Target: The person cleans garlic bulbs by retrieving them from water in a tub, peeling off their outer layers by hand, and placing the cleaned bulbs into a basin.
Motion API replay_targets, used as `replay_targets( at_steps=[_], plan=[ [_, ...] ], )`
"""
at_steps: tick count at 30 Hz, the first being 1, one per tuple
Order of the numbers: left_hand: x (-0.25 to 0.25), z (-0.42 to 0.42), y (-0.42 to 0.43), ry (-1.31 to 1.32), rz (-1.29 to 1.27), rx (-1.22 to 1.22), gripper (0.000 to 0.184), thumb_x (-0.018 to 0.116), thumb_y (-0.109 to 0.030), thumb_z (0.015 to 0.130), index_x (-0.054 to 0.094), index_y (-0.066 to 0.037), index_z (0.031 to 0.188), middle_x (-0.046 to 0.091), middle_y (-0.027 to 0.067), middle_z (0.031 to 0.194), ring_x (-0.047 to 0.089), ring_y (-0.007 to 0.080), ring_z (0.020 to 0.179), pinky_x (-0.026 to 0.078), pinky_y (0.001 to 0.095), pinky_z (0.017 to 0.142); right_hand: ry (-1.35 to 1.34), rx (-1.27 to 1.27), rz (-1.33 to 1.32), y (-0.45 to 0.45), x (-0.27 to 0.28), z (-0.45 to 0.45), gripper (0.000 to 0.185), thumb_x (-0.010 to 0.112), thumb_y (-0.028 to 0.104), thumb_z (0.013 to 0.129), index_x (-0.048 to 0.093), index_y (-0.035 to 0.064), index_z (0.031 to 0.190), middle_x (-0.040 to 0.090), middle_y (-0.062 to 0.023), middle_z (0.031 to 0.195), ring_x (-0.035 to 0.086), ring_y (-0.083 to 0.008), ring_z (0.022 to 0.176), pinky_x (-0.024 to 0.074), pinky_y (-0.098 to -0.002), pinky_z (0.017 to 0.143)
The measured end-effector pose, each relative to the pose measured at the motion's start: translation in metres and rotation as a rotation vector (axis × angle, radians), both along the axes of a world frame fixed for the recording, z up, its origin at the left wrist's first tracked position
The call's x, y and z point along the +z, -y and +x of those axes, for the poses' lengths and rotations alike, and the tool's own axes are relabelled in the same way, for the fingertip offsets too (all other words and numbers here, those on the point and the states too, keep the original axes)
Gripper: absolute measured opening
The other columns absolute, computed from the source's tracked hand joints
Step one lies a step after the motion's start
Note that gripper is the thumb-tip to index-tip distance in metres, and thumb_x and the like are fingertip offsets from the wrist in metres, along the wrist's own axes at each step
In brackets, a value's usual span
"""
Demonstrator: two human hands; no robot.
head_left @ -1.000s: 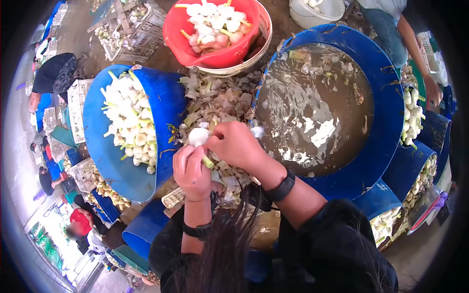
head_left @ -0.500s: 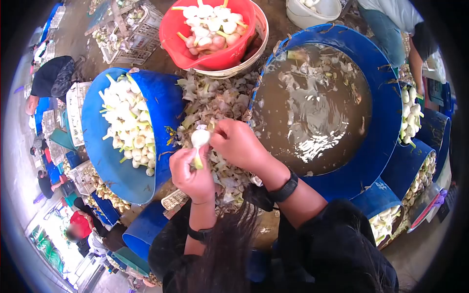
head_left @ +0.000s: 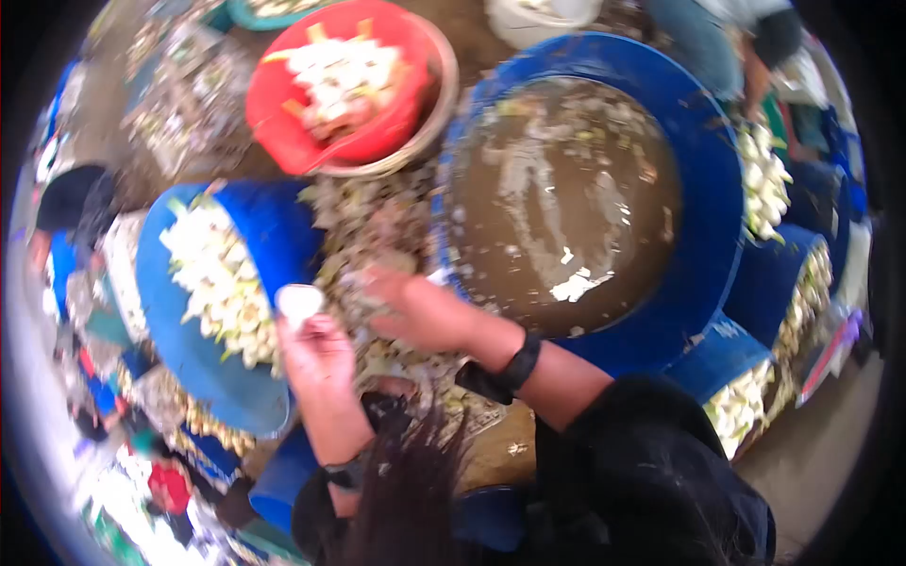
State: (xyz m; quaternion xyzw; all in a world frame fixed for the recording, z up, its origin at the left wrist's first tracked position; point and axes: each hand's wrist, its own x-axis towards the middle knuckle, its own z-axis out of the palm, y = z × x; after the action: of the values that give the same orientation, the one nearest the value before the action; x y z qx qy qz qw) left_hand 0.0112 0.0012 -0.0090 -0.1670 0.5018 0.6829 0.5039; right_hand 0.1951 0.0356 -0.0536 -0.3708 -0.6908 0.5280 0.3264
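My left hand is closed around a white, peeled garlic bulb, lifted beside the tilted blue tub of peeled bulbs. That tub lies on its side to the left, its mouth toward me, with garlic bulbs on short green stems in it. My right hand is above the loose skins, apart from the bulb. Its fingers are blurred but look stretched out and apart, and I see nothing held in them. Under both hands lies a heap of papery peelings.
A large blue tub of murky water with floating skins stands at the right. Behind the peelings, a red basin of bulbs rests in a pale bucket. More blue tubs with bulbs lie at far right. Another person works at top right.
My left hand has carried the garlic bulb left toward the tilted tub. My right hand has come away from the bulb, its fingers opening. The view has shifted slightly.
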Motion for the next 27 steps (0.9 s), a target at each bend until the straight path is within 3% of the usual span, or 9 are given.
replay_targets(
  at_steps=[5, 8, 11, 15, 17, 19, 20, 23, 27],
  plan=[
    [0.059, 0.062, -0.110, -0.096, 0.138, -0.026, 0.070, 0.048, -0.042, 0.087, 0.021, 0.003, 0.133, 0.036, 0.0277, 0.129, 0.040, 0.0375, 0.119, 0.040, 0.0463, 0.096, 0.100, -0.830, -0.277, -0.023, -0.034, 0.106, 0.032, 0.061, 0.010, 0.076, 0.054, -0.0007, 0.106, 0.058, -0.0166, 0.104, 0.057, -0.0212, 0.093, 0.0456, -0.0312, 0.079],
    [0.027, 0.087, -0.111, -0.204, 0.205, -0.403, 0.072, 0.047, -0.045, 0.088, 0.019, 0.004, 0.133, 0.038, 0.0229, 0.126, 0.043, 0.0327, 0.115, 0.037, 0.0435, 0.098, 0.684, -1.384, -0.173, -0.033, -0.130, 0.243, 0.054, 0.061, 0.012, 0.073, 0.041, -0.0041, 0.121, 0.052, -0.0226, 0.113, 0.051, -0.0317, 0.105, 0.0394, -0.0351, 0.091],
    [-0.002, 0.148, -0.083, -0.151, 0.202, -0.595, 0.045, 0.050, -0.039, 0.088, 0.046, -0.003, 0.114, 0.055, 0.0109, 0.104, 0.054, 0.0216, 0.099, 0.044, 0.0353, 0.085, 1.394, -1.244, -0.221, -0.029, -0.162, 0.365, 0.055, 0.061, 0.013, 0.074, 0.039, 0.0027, 0.124, 0.045, -0.0193, 0.125, 0.042, -0.0293, 0.117, 0.0338, -0.0358, 0.097],
    [-0.057, 0.226, -0.049, -0.105, -0.085, -0.756, 0.037, 0.052, -0.036, 0.087, 0.050, -0.008, 0.111, 0.056, 0.0072, 0.101, 0.054, 0.0171, 0.090, 0.043, 0.0325, 0.079, 1.543, -0.519, -0.692, 0.013, -0.229, 0.439, 0.049, 0.053, 0.016, 0.079, 0.041, 0.0077, 0.126, 0.054, -0.0164, 0.116, 0.056, -0.0344, 0.099, 0.0451, -0.0397, 0.083],
    [-0.075, 0.259, -0.028, -0.218, -0.202, -0.951, 0.044, 0.050, -0.039, 0.088, 0.046, -0.007, 0.117, 0.052, 0.0083, 0.109, 0.054, 0.0170, 0.088, 0.044, 0.0311, 0.073, 1.272, -0.531, -0.766, 0.043, -0.259, 0.422, 0.040, 0.048, 0.008, 0.082, 0.043, 0.0107, 0.121, 0.059, -0.0144, 0.106, 0.060, -0.0319, 0.087, 0.0494, -0.0388, 0.071],
    [-0.092, 0.280, -0.008, -0.323, -0.317, -1.243, 0.054, 0.046, -0.050, 0.086, 0.040, -0.011, 0.124, 0.049, 0.0049, 0.105, 0.048, 0.0159, 0.093, 0.044, 0.0332, 0.075, 0.250, -0.898, -0.748, 0.069, -0.270, 0.353, 0.032, 0.049, 0.009, 0.082, 0.043, 0.0074, 0.113, 0.060, -0.0110, 0.085, 0.059, -0.0211, 0.068, 0.0486, -0.0306, 0.060],
    [-0.086, 0.290, -0.005, -0.309, -0.359, -1.281, 0.059, 0.043, -0.053, 0.087, 0.036, -0.011, 0.127, 0.049, 0.0060, 0.106, 0.048, 0.0160, 0.093, 0.044, 0.0328, 0.075, -0.242, -1.017, -1.216, 0.033, -0.140, 0.290, 0.027, 0.049, 0.001, 0.081, 0.042, 0.0064, 0.107, 0.054, -0.0110, 0.086, 0.053, -0.0206, 0.062, 0.0478, -0.0291, 0.059],
    [-0.083, 0.288, 0.000, -0.282, -0.322, -1.352, 0.066, 0.036, -0.057, 0.088, 0.030, -0.008, 0.132, 0.047, 0.0084, 0.110, 0.050, 0.0177, 0.090, 0.043, 0.0305, 0.075, -0.173, -1.063, -0.707, 0.035, -0.085, 0.176, 0.047, 0.057, 0.002, 0.079, 0.039, 0.0082, 0.123, 0.053, -0.0196, 0.107, 0.056, -0.0303, 0.092, 0.0491, -0.0366, 0.073],
    [-0.077, 0.238, -0.013, -0.859, -0.192, -1.102, 0.034, 0.046, -0.032, 0.092, 0.053, -0.001, 0.083, 0.054, 0.0034, 0.072, 0.048, 0.0101, 0.065, 0.042, 0.0256, 0.059, 0.501, -0.509, 0.169, 0.018, -0.017, 0.166, 0.015, 0.055, 0.015, 0.072, 0.063, 0.0056, 0.080, 0.058, -0.0168, 0.104, 0.051, -0.0349, 0.103, 0.0410, -0.0378, 0.089]
  ],
)
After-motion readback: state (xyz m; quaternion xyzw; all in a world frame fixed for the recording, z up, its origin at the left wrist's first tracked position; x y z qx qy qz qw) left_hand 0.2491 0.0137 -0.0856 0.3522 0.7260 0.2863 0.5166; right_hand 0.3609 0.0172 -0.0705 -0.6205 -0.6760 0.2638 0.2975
